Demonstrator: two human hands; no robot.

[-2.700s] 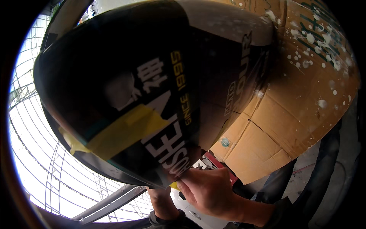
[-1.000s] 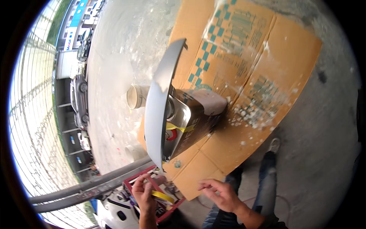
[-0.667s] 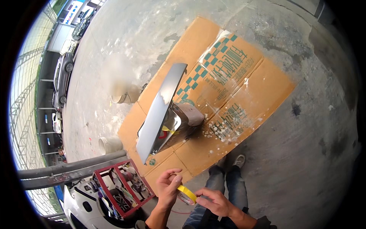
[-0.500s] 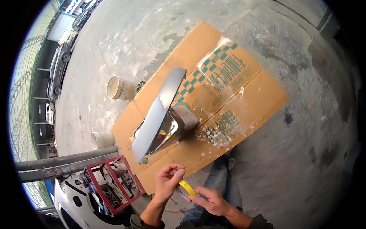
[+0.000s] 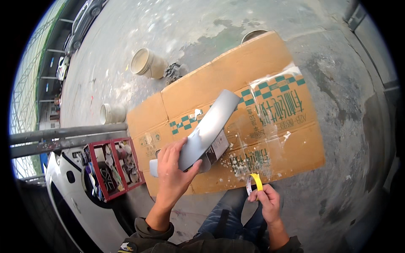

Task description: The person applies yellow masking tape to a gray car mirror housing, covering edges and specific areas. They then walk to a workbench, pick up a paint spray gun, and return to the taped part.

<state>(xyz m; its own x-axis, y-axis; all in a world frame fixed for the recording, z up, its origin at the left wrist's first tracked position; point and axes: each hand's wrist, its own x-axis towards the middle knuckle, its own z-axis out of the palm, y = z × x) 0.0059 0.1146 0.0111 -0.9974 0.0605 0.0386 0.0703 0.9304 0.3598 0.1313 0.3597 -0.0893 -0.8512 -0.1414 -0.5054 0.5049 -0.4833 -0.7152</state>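
Silver panel (image 5: 204, 134) is clasped across its near part by the left hand (image 5: 172, 175); the right hand (image 5: 270, 203), well apart, pinches a yellow tape roll (image 5: 257, 181). Beneath the panel is a tin (image 5: 219, 146) on cardboard (image 5: 295, 154); light, even pressure should prevent tipping.

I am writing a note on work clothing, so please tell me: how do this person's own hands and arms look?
The left hand and right hand wear no gloves. The left sleeve and right sleeve are dark and end on the forearms. A white-and-yellow mark shows on the dark cloth at left.
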